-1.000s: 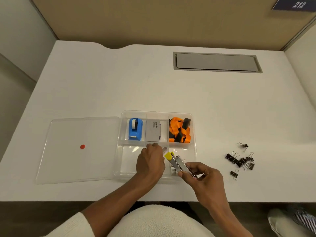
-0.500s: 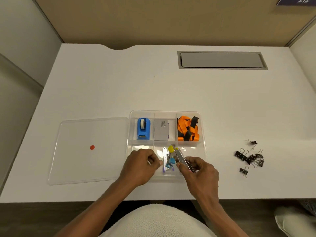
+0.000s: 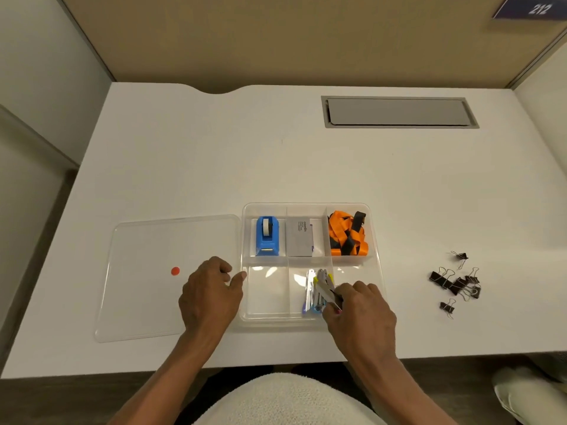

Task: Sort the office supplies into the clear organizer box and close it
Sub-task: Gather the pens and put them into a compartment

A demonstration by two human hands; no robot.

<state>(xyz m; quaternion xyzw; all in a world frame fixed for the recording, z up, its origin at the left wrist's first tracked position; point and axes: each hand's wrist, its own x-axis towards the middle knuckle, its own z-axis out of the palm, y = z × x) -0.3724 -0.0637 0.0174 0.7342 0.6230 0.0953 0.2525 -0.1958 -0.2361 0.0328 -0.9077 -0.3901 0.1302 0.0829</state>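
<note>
The clear organizer box (image 3: 376,265) sits near the desk's front edge, its six compartments open to view. Its back row holds a blue tape dispenser (image 3: 267,236), a grey card pack (image 3: 299,237) and an orange-and-black lanyard (image 3: 348,234). In the front middle compartment lie several metal clips with coloured ends (image 3: 310,291). My right hand (image 3: 359,305) pinches a yellow-tipped metal clip (image 3: 324,286) over that compartment. My left hand (image 3: 211,291) rests loosely curled on the clear lid (image 3: 144,280), its thumb at the box's left wall, holding nothing.
The lid lies flat left of the box and bears a red dot (image 3: 175,271). A loose pile of black binder clips (image 3: 457,282) lies on the desk to the right. A grey cable hatch (image 3: 399,111) is set into the desk at the back.
My left hand has drawn out of the front middle compartment leftward onto the lid. My right hand has lowered the yellow-tipped clip into that compartment beside the others.
</note>
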